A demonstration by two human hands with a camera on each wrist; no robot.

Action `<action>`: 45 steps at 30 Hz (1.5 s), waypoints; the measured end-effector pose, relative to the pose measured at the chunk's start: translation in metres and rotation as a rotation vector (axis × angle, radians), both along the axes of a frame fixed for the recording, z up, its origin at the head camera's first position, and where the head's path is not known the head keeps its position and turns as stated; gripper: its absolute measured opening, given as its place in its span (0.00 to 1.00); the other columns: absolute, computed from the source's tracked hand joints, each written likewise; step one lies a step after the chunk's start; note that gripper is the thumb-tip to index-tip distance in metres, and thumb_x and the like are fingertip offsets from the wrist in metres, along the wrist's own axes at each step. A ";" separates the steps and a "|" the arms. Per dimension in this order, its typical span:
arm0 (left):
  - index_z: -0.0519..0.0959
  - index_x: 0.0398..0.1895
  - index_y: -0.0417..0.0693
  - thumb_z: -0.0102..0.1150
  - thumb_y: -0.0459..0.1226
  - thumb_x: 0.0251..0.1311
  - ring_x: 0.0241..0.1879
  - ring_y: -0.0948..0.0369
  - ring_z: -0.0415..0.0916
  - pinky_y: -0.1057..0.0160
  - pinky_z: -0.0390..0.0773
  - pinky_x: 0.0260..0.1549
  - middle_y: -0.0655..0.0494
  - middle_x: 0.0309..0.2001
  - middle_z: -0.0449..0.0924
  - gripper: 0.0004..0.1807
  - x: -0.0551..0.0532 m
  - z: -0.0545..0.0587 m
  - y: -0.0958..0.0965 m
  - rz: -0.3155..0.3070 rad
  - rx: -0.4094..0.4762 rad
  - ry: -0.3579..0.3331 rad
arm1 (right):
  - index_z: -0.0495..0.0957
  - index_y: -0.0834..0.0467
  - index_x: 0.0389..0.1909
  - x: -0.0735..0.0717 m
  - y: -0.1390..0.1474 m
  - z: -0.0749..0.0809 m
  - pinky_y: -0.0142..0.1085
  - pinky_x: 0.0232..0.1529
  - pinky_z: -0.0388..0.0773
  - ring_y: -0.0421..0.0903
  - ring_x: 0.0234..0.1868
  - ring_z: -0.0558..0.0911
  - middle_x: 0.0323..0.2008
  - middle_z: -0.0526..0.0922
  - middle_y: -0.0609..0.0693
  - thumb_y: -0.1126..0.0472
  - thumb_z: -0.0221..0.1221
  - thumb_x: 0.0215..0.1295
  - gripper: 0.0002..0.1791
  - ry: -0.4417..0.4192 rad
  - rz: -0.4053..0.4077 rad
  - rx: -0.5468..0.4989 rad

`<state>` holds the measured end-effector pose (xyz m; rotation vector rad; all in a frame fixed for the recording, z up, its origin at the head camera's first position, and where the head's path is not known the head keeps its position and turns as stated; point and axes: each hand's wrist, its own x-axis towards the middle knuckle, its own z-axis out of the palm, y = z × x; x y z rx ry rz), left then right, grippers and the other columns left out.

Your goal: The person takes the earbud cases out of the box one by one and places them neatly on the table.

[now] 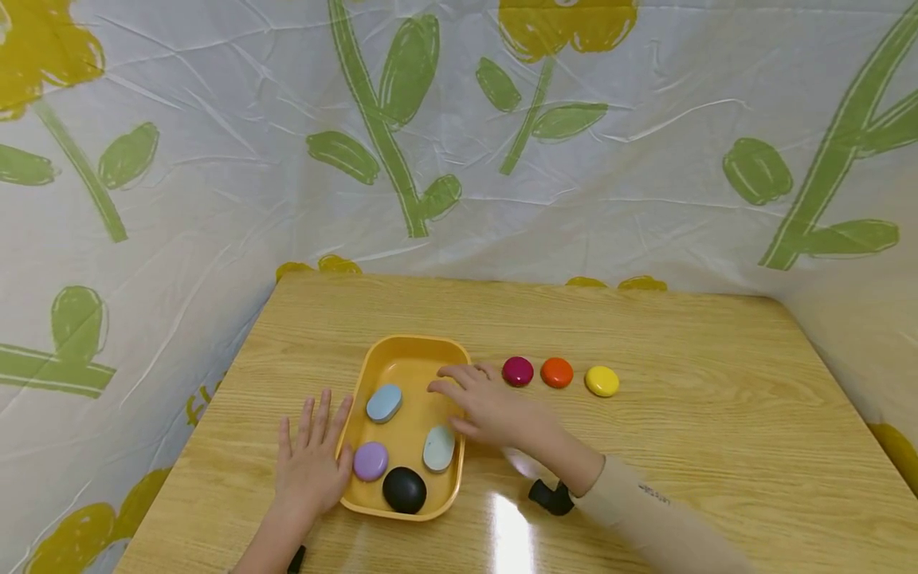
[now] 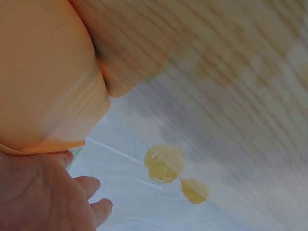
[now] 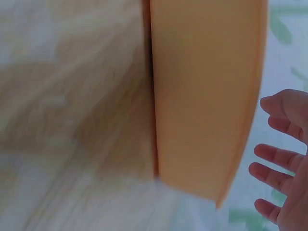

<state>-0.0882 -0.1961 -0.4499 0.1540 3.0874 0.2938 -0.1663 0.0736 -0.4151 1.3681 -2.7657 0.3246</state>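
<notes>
A yellow-orange tray (image 1: 410, 514) holds several smooth stones: a light blue one (image 1: 384, 403), a purple one (image 1: 370, 461), a black one (image 1: 405, 489) and a pale mint one (image 1: 439, 448). My left hand (image 1: 310, 470) lies along the tray's left side, fingers straight and spread, thumb at the rim. In the left wrist view its fingertips show right at the tray's edge (image 2: 53, 147). Over the right rim reaches my right hand (image 1: 491, 405), fingers spread and loosely bent, holding nothing. The right wrist view has that hand (image 3: 284, 159) just above the tray wall (image 3: 207, 96).
Right of the tray, a magenta stone (image 1: 518, 371), an orange stone (image 1: 556, 372) and a yellow stone (image 1: 602, 381) lie in a row on the wooden table (image 1: 681, 462). A flower-printed cloth (image 1: 545, 215) stands behind the table and along its sides.
</notes>
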 end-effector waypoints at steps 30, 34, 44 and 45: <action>0.50 0.71 0.55 0.41 0.43 0.64 0.69 0.44 0.35 0.39 0.29 0.62 0.43 0.71 0.41 0.32 0.001 0.002 -0.001 -0.004 0.020 0.003 | 0.67 0.47 0.58 0.037 -0.099 -0.046 0.34 0.43 0.70 0.39 0.45 0.73 0.47 0.73 0.42 0.41 0.53 0.57 0.29 0.053 0.098 0.185; 0.50 0.71 0.54 0.42 0.43 0.64 0.69 0.44 0.35 0.39 0.30 0.62 0.43 0.71 0.41 0.32 0.001 0.001 -0.001 -0.006 0.013 0.010 | 0.69 0.47 0.54 0.040 -0.107 -0.048 0.33 0.36 0.68 0.40 0.39 0.73 0.42 0.73 0.43 0.40 0.56 0.54 0.28 0.057 0.020 0.180; 0.50 0.71 0.54 0.42 0.43 0.64 0.69 0.44 0.35 0.39 0.31 0.62 0.43 0.71 0.42 0.32 0.000 0.001 -0.001 -0.007 0.003 0.005 | 0.69 0.51 0.51 0.039 -0.106 -0.042 0.37 0.38 0.70 0.43 0.40 0.74 0.48 0.75 0.44 0.41 0.61 0.50 0.30 -0.037 -0.143 0.165; 0.50 0.71 0.54 0.42 0.43 0.64 0.69 0.44 0.35 0.39 0.31 0.62 0.43 0.71 0.42 0.32 0.000 0.001 -0.001 -0.007 0.002 0.004 | 0.69 0.51 0.51 0.038 -0.105 -0.042 0.38 0.38 0.70 0.43 0.40 0.74 0.49 0.75 0.44 0.41 0.61 0.49 0.30 -0.038 -0.155 0.163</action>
